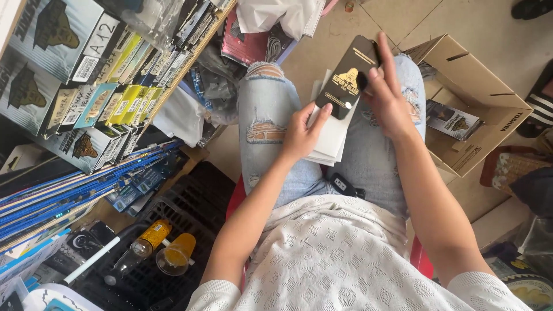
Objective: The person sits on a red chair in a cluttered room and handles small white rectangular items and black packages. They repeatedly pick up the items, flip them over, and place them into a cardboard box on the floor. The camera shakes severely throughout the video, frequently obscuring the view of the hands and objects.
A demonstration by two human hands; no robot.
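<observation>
Holding a flat black packet (347,78) over my lap, I pinch it with both hands: my right hand (389,95) grips its upper right edge, fingers closed along the side, index finger stretched up past the top corner. My left hand (302,135) has thumb and fingertips pressed on the packet's lower end and on the stack of white sleeves (331,135) beneath it (can't tell exactly which fingers touch which). The packet has a gold logo and tilts up to the right. The white stack rests on my thighs, between my knees, on ripped light-blue jeans (265,115).

Right of my right knee an open cardboard box (484,92) sits on the tiled floor (478,29), with one printed packet (455,121) lying inside. Left side: a shelf rack (103,92) full of boxed packets in yellow, teal and dark prints, just beside my left leg. Below it a bundle of blue strips (63,196), then a black plastic crate (178,213) carrying an orange bottle (150,237) and an orange cup (175,254), touching each other. A dark key fob (344,185) lies in my lap near my white knit top (340,259).
</observation>
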